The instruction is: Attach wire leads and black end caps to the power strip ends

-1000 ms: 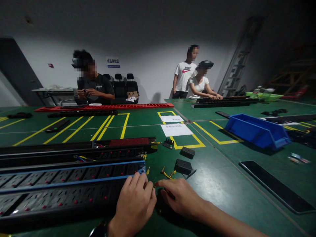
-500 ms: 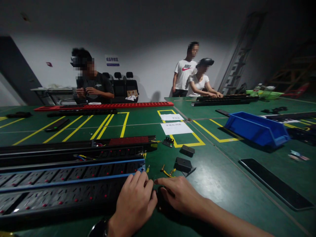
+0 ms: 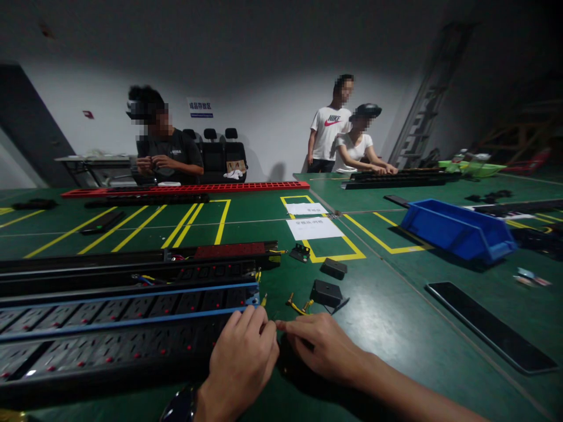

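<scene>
Nearest to me lies a long black power strip [image 3: 108, 354] with a row of sockets and small red dots. My left hand [image 3: 244, 357] is closed over its right end and hides that end. Just to the right is my right hand [image 3: 325, 346], its index finger stretched toward the left fingertips and its other fingers curled under. Anything small between the fingertips is hidden. Behind the near strip runs another socket strip with blue edges [image 3: 127, 313]. Beyond my right hand lie short yellow wires with brass-coloured ends [image 3: 301, 306] and a black end cap [image 3: 326, 292].
Farther strips, one with a red section [image 3: 231, 251], lie on the left. A second black cap [image 3: 333, 268] and paper labels [image 3: 314, 227] are ahead. On the right are a blue bin [image 3: 457, 231] and a phone [image 3: 490, 325]. Several people are across the green table.
The near strip and my left hand have shifted very slightly. My right index finger has moved a little, staying close to the left fingertips.
</scene>
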### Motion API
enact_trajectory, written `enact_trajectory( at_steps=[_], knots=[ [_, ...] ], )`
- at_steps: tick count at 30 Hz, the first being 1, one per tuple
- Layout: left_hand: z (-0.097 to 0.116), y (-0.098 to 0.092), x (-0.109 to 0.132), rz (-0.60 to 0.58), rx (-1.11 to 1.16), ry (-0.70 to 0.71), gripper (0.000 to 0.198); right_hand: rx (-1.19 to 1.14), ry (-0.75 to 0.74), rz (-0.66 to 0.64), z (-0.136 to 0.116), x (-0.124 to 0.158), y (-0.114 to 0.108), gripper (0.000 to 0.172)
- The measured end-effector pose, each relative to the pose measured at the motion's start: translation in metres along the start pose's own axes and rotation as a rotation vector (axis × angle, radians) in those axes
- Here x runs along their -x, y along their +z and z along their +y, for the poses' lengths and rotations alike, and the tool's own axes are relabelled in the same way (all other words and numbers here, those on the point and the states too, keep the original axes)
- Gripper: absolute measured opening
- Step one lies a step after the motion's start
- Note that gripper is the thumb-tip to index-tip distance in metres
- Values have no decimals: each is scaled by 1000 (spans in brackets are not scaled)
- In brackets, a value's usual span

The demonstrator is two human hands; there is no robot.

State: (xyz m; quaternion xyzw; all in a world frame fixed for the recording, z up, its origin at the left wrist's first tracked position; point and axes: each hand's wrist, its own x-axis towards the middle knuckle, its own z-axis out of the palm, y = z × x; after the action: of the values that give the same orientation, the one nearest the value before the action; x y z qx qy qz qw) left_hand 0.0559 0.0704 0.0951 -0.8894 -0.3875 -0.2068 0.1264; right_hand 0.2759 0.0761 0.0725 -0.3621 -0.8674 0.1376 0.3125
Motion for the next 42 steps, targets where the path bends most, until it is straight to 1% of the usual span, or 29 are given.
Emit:
enact_trajectory(
  at_steps=[3,7,14,19,23,27,32,36,42],
  knots=[
    [0,0,0,11,18,-30,17,-17,43,-26,-1,-1,0,37],
    [0,-2,0,7,22,-87,14,35,91,-44,-1,0,1,35],
    [0,-3,1,2,26,-103,11,36,85,-58,-3,-1,-2,31],
    [0,-4,0,4,25,-88,12,6,70,-60,-3,-2,-3,30],
    [0,-3,-1,21,37,-42,17,-2,70,-54,-2,-1,-2,33],
    [0,-3,-1,-2,46,-5,19,-6,68,-38,-1,-1,-1,33],
    [0,-4,-1,-31,26,6,18,-17,73,-47,-2,0,-1,32],
    [0,-4,-2,-17,22,6,18,-1,77,-50,-1,0,-1,33],
    [-1,-3,-1,23,42,-8,18,-8,44,-24,1,1,1,36]
  ],
)
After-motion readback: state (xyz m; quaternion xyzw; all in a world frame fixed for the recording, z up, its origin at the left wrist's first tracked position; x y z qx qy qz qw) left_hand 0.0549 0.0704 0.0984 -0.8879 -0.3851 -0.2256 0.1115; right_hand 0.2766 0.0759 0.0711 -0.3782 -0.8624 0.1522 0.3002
